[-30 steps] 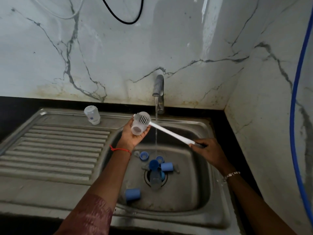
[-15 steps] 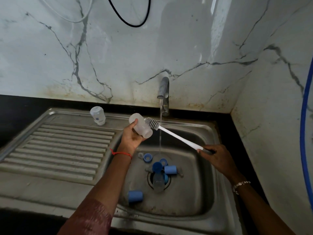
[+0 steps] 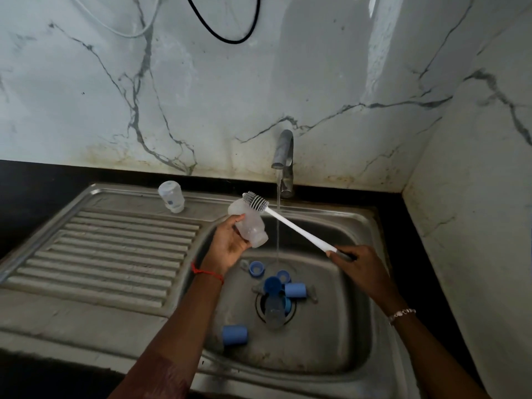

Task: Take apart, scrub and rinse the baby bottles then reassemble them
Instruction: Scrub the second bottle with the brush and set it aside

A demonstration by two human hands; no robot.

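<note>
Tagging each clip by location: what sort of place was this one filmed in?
Most likely a home kitchen, at the washing-up corner. A steel sink with a ribbed draining board is set in a dark counter. A tap runs into it, and a marble-look wall stands behind.

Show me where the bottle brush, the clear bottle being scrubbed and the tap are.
bottle brush (image 3: pixel 299 228), head view, middle of its white handle.
clear bottle (image 3: pixel 253 228), head view, on its side wall.
tap (image 3: pixel 283 151), head view, on the upper spout.
</note>
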